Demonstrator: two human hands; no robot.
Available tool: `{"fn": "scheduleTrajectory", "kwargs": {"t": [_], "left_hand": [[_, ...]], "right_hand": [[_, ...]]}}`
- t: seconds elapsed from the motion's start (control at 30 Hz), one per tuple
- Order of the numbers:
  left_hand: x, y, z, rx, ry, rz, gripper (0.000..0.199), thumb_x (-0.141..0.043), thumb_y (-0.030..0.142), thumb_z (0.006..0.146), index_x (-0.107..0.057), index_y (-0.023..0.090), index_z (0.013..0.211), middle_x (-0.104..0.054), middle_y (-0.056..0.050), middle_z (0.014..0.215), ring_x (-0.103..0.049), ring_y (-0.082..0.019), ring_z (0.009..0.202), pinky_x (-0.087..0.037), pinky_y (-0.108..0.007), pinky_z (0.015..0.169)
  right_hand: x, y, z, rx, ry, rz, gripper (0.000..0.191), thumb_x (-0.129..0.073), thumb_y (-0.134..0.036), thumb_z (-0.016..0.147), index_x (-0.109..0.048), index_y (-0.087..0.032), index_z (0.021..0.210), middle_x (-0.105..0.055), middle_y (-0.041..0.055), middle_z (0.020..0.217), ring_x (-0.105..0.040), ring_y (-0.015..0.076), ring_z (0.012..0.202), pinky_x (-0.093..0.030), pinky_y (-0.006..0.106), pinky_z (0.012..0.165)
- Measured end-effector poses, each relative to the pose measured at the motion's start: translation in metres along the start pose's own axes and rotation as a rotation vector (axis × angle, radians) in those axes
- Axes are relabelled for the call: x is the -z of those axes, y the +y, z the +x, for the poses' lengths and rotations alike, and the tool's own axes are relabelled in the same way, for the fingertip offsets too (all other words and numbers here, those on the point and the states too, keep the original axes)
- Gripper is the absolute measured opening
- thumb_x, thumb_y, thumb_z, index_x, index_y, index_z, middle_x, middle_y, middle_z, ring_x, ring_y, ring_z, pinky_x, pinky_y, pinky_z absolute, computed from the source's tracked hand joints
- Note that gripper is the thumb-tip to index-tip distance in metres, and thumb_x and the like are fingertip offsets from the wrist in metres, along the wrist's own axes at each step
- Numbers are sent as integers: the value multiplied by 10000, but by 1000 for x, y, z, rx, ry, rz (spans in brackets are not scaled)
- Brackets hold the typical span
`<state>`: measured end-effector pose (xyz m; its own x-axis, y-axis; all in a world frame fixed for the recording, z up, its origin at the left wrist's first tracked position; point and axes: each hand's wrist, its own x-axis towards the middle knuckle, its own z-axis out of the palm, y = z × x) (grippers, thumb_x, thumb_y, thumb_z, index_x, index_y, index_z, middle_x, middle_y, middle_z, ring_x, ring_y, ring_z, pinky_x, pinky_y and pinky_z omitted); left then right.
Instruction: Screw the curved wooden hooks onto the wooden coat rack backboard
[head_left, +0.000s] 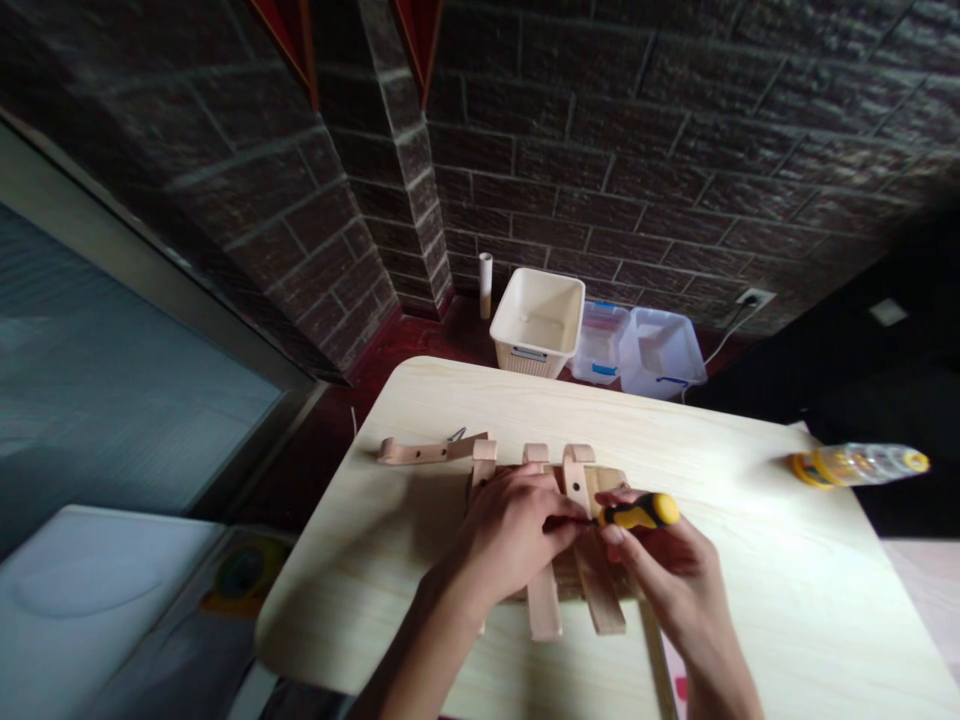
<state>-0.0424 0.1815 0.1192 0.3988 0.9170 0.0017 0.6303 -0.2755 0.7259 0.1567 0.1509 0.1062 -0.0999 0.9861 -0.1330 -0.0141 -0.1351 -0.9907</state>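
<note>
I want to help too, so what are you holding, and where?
The right hand holds a screwdriver by its yellow-and-black handle.

Yellow and black are shared by the screwdriver handle (637,511). The curved strips (544,610) are coloured pale pinkish tan, and some are marked by dark round spots. The cream bench (750,560) is streaked with faint wood grain. The dark brown wall (562,130) is crossed by paler lines (a brick pattern), and blue is shown by the latch (604,370).
</note>
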Motion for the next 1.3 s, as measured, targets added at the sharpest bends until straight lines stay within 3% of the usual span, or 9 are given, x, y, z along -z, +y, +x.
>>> {"fn": "scheduleTrajectory", "kwargs": {"t": [0.13, 0.3, 0.43, 0.57, 0.8, 0.9, 1.03, 1.3], "left_hand": [[-1, 0, -1, 13, 4, -7, 181, -734, 225, 891, -805, 357, 993, -744, 29, 935, -639, -195, 953, -450, -328, 860], [0, 0, -2, 15, 12, -9, 231, -744, 227, 889, -797, 382, 1052, -736, 22, 943, -628, -197, 952, -442, -331, 862], [0, 1, -2, 18, 6, -8, 257, -741, 226, 891, -794, 413, 1059, -724, 26, 910, -617, -198, 946, -438, -323, 836], [-1, 1, -1, 26, 11, -12, 261, -742, 225, 892, -792, 425, 1052, -718, 36, 885, -616, -191, 929, -435, -317, 828], [-2, -1, -2, 29, 10, 0, 222, -748, 253, 892, -796, 403, 1050, -735, 25, 949, -626, -196, 958, -441, -317, 839], [-2, -1, -2, 34, 8, -10, 202, -746, 266, 895, -795, 399, 1039, -741, 25, 972, -628, -203, 979, -449, -323, 848], [-3, -1, -2, 33, 13, -30, 178, -750, 242, 888, -799, 372, 1000, -745, 25, 968, -630, -207, 976, -453, -333, 851], [-2, 0, -1, 25, 22, -39, 136, -754, 243, 886, -800, 344, 965, -738, 16, 914, -634, -206, 962, -450, -343, 873]], "right_hand": [[-6, -6, -1, 16, 10, 10, 314, -774, -316, 879, -714, -263, 1182, -741, 80, 1133, -706, 203, 950, -585, 252, 739], [-5, -10, -6, 49, -30, -21, 308, -716, -332, 923, -696, -268, 1224, -744, 75, 1110, -675, 158, 727, -578, 265, 652], [2, -7, -8, 55, 26, -82, 302, -666, -391, 949, -711, -258, 1216, -757, 101, 1127, -711, 209, 781, -582, 296, 643], [2, -5, -8, 62, 22, -99, 284, -631, -431, 963, -743, -243, 1144, -761, 89, 953, -716, 250, 873, -581, 310, 671], [-6, -4, -8, 6, 22, -82, 373, -637, -420, 968, -692, -239, 1290, -638, 7, 752, -624, 175, 701, -544, 275, 628], [-6, -2, -7, 10, 23, -74, 388, -645, -417, 964, -683, -237, 1305, -645, 12, 762, -635, 180, 710, -552, 275, 639], [-4, 0, -5, 33, 10, -68, 287, -663, -398, 953, -726, -244, 1187, -687, 33, 790, -660, 190, 704, -566, 276, 637], [-6, 1, -3, 35, 21, -3, 229, -715, -337, 922, -723, -262, 1138, -731, 65, 1060, -665, 159, 710, -579, 265, 650]]}}
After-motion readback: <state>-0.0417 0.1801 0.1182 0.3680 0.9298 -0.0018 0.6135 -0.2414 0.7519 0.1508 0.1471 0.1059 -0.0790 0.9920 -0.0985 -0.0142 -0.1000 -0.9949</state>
